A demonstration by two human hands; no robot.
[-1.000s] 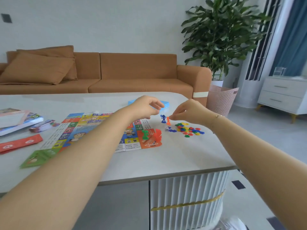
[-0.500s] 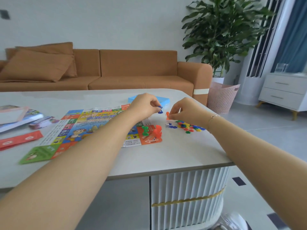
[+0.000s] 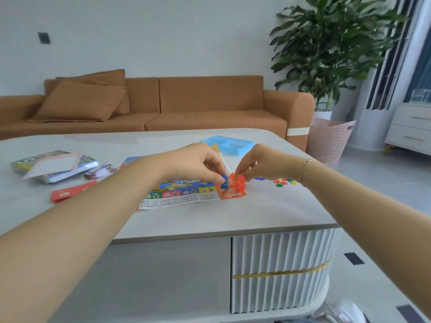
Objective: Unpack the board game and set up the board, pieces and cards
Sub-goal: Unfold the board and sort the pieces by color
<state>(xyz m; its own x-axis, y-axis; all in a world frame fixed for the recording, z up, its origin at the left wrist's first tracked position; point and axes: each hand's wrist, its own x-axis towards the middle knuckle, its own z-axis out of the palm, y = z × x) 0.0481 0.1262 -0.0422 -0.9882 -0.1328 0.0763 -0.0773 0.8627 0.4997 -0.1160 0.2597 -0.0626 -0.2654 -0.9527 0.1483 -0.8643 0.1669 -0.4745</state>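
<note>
pawns at the orange corner of the game board (image 3: 177, 195): one blue pawn (image 3: 224, 182), at least one orange pawn (image 3: 237, 180) — blur merges the orange ones, count unclear. one board, unfolded flat on the white table (image 3: 210, 220). one blue tray (image 3: 229, 144) behind the hands. one scatter of small coloured chips (image 3: 283, 182) right of the board, too small to count. one red card stack (image 3: 70, 194), one game box (image 3: 56, 165) and one small packet (image 3: 99, 171) to the left.

left hand (image 3: 198, 163) reaches in palm down, fingertips pinching the blue pawn over the board. right hand (image 3: 263, 163) mirrors it — fingers curled, pinching the orange pawn. both forearms extended, hands nearly touching.
</note>
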